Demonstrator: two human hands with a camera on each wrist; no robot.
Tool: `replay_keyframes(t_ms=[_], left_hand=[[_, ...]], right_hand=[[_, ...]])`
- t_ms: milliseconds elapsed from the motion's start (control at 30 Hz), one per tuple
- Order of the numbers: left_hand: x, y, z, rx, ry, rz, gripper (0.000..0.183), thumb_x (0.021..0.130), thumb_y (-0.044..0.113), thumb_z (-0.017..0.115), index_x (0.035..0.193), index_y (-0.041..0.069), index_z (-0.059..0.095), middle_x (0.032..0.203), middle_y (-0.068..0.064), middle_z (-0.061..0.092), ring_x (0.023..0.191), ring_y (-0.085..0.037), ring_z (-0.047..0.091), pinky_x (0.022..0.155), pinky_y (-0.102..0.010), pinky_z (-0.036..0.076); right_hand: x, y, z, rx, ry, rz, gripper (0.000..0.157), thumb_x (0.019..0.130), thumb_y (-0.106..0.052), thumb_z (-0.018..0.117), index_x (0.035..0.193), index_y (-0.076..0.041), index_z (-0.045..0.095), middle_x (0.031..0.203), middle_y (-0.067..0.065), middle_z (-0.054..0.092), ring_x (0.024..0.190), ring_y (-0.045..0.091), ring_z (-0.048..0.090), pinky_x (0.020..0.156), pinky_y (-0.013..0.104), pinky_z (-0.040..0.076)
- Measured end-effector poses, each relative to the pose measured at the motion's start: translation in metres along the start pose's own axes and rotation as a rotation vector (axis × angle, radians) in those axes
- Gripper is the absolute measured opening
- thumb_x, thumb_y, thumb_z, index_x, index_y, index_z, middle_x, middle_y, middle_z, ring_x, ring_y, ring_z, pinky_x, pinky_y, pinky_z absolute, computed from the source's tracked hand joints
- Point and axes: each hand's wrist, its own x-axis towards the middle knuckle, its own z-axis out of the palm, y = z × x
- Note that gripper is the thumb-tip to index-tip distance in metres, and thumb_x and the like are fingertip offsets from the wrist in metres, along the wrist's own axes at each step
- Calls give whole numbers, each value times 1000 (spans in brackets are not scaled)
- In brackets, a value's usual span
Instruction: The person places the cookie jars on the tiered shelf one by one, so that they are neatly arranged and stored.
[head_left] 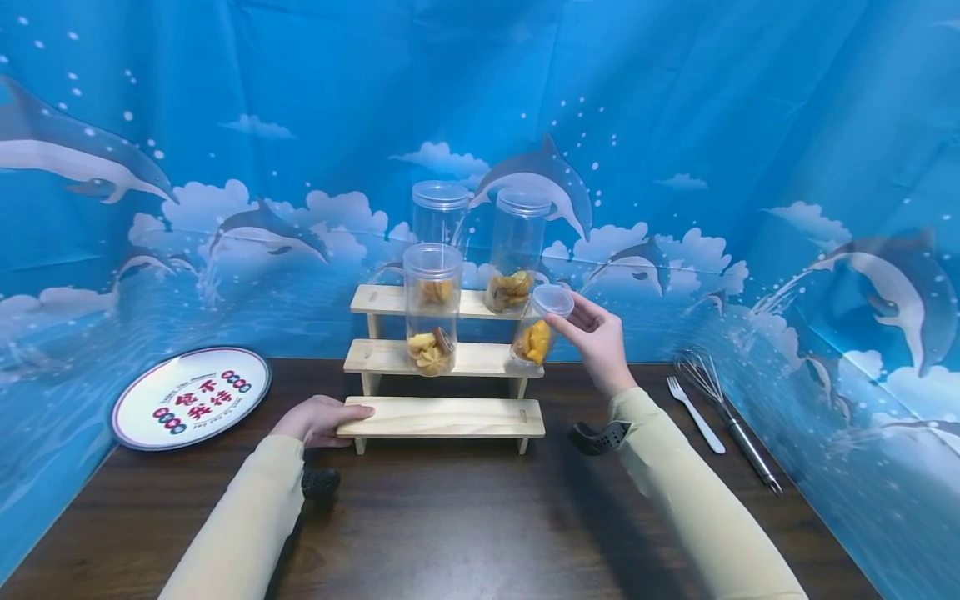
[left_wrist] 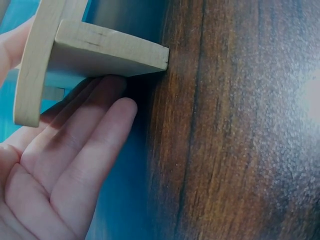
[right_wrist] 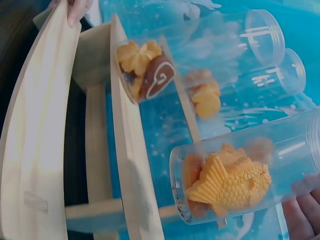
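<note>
My right hand (head_left: 597, 337) holds a clear lidded jar (head_left: 536, 337) near its top, fingers and thumb around its side. Fish-shaped pastries (right_wrist: 235, 182) lie inside it. The jar leans slightly, its base at the right end of the middle step of a three-step wooden rack (head_left: 442, 417). At the rack's lowest step, my left hand (head_left: 318, 419) grips the left end, thumb on top and the other fingers (left_wrist: 90, 155) underneath beside the leg. Left of the held jar, another jar (head_left: 432, 304) with flower-shaped and chocolate-dipped cookies (right_wrist: 145, 70) stands on the middle step.
Two more clear jars, one at the back left (head_left: 439, 215) and one at the back right (head_left: 519, 242), stand on the top step. A round plate (head_left: 247, 400) lies left. On the right are a fork (head_left: 697, 417) and a whisk (head_left: 738, 433). A dolphin-print curtain (head_left: 337, 100) hangs behind.
</note>
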Motion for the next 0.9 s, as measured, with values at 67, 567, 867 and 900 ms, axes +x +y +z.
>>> replay_keyframes(t_ms=[67,567,867,900], left_hand=[[0,0,0,1,3,0,67,83,32,71,121,-17,45,97,-17,56,82,-22,62,80,-38,57],[1,0,0,-9,-5,6,66,84,30,70,122,-18,44,99,-19,55,85,-24,62,82,-41,56],[0,0,2,-30,0,2,65,83,27,70,122,-18,44,99,-18,55,84,-22,61,82,-41,56],[0,0,2,-28,2,2,65,83,27,70,122,-18,44,99,-18,55,84,-22,61,82,-41,56]], right_hand=[[1,0,7,4,-7,1,57,83,-28,73,134,-9,54,129,11,60,118,21,57,95,31,49],[11,3,35,30,-59,32,59,81,-30,75,132,-9,55,127,10,60,117,20,57,96,33,49],[10,0,39,6,-66,72,56,84,-22,73,134,-6,52,130,13,58,121,24,55,98,36,47],[9,-3,40,-2,-68,70,56,85,-21,72,134,-5,52,130,14,57,121,25,55,99,37,47]])
